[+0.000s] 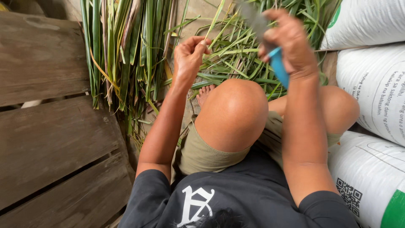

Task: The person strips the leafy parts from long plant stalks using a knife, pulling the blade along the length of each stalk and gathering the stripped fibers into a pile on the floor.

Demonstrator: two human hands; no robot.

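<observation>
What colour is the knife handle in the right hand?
Bright blue plastic knife handle, seen in the head view.

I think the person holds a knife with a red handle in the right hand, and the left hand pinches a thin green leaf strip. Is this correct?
Not quite: the handle is blue, not red. The head view shows the right hand gripping a knife with a blue handle, its blade blurred. The rest is right: the left hand pinches a thin green leaf strip.
</observation>
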